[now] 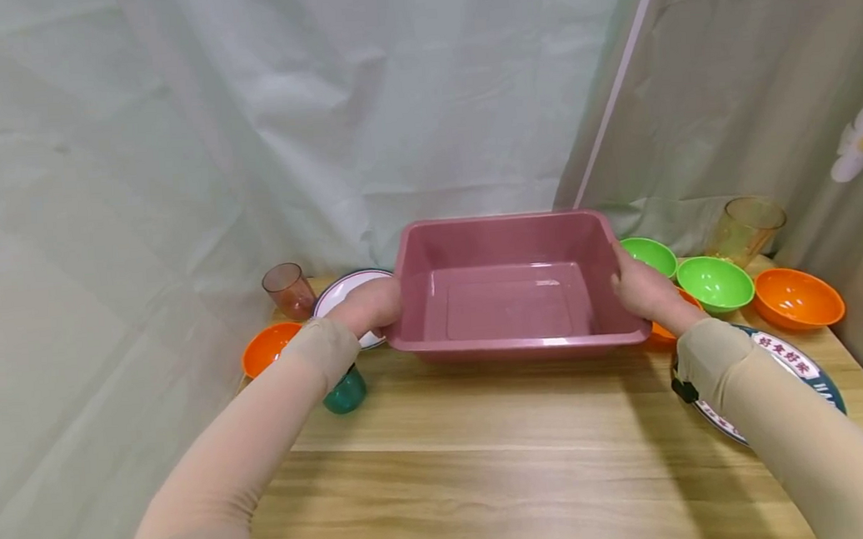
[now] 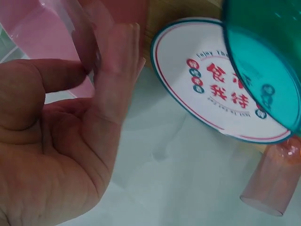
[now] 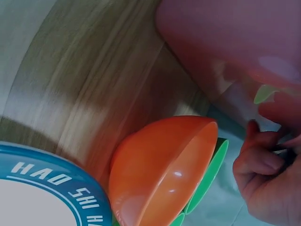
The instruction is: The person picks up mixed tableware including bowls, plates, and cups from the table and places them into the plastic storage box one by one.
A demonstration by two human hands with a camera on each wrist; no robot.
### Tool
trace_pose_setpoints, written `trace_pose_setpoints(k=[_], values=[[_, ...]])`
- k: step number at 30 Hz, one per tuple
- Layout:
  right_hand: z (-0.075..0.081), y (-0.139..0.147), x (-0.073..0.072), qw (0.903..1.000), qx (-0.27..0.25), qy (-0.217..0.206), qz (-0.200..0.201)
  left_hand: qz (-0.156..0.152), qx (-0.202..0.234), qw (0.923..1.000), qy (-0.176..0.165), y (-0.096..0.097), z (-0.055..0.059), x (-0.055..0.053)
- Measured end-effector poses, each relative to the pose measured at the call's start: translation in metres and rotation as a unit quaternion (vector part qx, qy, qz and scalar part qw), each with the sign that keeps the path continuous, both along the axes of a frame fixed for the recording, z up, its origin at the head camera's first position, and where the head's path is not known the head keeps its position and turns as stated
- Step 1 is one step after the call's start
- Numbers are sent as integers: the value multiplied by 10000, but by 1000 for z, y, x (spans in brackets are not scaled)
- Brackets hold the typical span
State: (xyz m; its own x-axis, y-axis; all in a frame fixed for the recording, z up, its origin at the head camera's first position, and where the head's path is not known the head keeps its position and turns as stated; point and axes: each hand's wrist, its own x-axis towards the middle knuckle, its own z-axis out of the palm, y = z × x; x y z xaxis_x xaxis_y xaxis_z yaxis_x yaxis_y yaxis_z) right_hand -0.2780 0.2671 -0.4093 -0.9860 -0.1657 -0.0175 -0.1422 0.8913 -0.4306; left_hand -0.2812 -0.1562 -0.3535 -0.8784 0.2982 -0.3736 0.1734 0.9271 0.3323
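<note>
A dusty-pink rectangular basin [image 1: 512, 346] is at the far side of the table, its open top facing me and nothing inside. My left hand [image 1: 374, 305] grips its left rim; in the left wrist view the thumb and fingers [image 2: 120, 70] pinch that edge. On the opposite end, my right hand [image 1: 645, 288] holds the right rim, with curled fingers [image 3: 256, 165] showing beside the pink wall in the right wrist view. An orange bowl [image 3: 160, 169] sits just below the right hand, and a white plate [image 1: 343, 291] lies behind the left one.
At left stand a teal cup [image 1: 346, 392], an orange bowl [image 1: 267, 348] and a reddish clear cup [image 1: 289, 291]. At right are green bowls [image 1: 716, 285], another orange bowl [image 1: 798, 299], a yellowish cup [image 1: 746, 231] and a blue-rimmed plate [image 1: 791, 357]. A pale curtain [image 1: 464, 92] hangs behind.
</note>
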Motion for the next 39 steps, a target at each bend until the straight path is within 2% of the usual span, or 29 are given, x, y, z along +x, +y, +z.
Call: trace_pose_setpoints(k=[4,7,11,13,15,19,21,24,27,31,35,39], values=[[1,4,2,9998,8,114,-149,-95,-226,9991,332,-1,1,-6],[2,5,4,9992,19,286,-271,-149,-119,9975,680,0,4,-7],[8,7,9,9975,88,601,-359,25,38,9954,961,4,11,-5],[12,7,14,9961,176,781,-358,-32,-149,9920,1256,7,13,-2],[16,7,20,9937,339,1028,-286,-226,-452,9845,1679,11,14,3],[23,4,39,9850,802,1525,74,-757,-773,9617,2517,15,9,19],[25,3,52,9798,1027,1693,271,-912,-735,9547,2734,15,6,31],[29,-1,71,9758,1250,1719,508,-1031,-620,9488,2922,10,-1,49],[32,-4,91,9748,1350,1641,676,-1031,-588,9456,3029,4,-8,66],[32,-7,112,9703,1451,1735,859,-1040,-569,9452,3044,0,-22,87],[25,-10,128,9662,1434,1921,952,-1148,-541,9449,3017,0,-38,107],[14,-13,142,9645,1378,2017,1003,-1276,-524,9427,3038,1,-50,121]])
